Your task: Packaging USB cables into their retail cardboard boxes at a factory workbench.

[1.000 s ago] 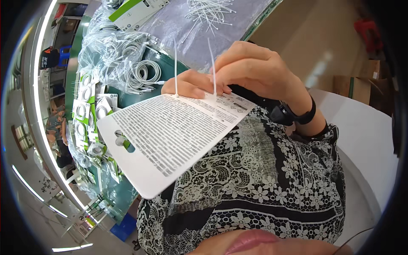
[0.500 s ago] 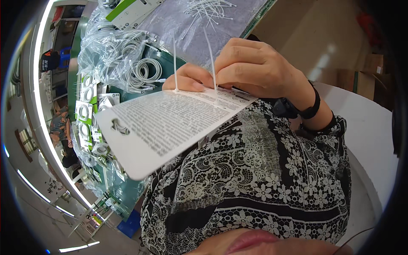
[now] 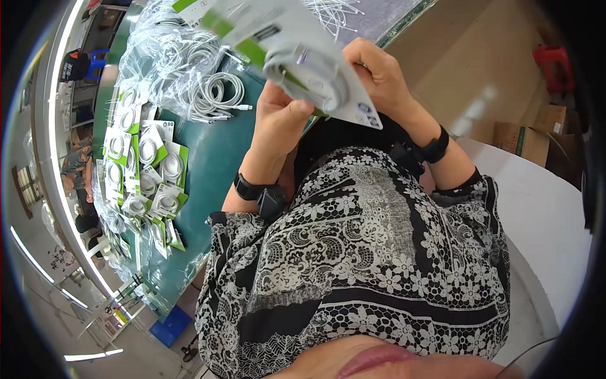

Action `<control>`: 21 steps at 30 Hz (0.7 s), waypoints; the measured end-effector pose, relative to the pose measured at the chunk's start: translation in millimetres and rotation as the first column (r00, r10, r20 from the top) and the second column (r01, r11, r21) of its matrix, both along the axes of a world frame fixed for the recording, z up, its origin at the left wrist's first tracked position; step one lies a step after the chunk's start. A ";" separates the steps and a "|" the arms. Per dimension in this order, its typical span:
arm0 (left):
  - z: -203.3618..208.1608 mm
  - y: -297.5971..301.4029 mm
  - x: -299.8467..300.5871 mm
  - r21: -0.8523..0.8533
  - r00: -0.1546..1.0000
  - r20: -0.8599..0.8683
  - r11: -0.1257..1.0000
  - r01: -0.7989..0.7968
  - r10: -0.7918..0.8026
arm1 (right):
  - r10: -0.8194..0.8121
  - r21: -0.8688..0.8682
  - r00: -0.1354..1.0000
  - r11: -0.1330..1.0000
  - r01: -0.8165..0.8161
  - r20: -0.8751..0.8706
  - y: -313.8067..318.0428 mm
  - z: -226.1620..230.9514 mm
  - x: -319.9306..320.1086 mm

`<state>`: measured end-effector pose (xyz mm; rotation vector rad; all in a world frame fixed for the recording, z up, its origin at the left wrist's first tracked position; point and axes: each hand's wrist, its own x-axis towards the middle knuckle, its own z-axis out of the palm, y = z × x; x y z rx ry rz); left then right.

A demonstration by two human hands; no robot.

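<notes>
A: Head view. Both hands are holding one blister card (image 3: 315, 69) up over the green table (image 3: 214, 164), above the lap. Left hand (image 3: 281, 123) is pinching its lower edge; right hand (image 3: 379, 76) is closing round the far edge.

B: Handling?

A: Looking light, stiff card, slick plastic bubble over a coiled cable. Edges are the safest grip. Finished packs (image 3: 145, 170) and loose cables (image 3: 208, 95) are lying to the left.

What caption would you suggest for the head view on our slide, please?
Both hands, left hand and right hand, hold a white-and-green cable package above a green table.
</notes>
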<state>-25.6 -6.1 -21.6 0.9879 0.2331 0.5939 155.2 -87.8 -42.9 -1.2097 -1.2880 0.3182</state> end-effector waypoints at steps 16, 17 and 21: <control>3.5 4.8 27.1 -0.205 0.972 -0.178 0.961 -0.187 0.152 | -0.229 0.024 0.929 0.972 0.233 0.289 -12.9 28.3 -6.4; 2.3 4.6 27.7 -0.204 0.974 -0.174 0.962 -0.183 0.149 | -0.240 0.015 0.904 0.968 0.251 0.355 -12.4 28.9 -6.3; -0.5 1.0 29.0 -0.172 0.962 -0.203 0.961 -0.217 0.181 | -0.273 0.034 0.851 0.957 0.289 0.449 -9.3 33.4 -10.8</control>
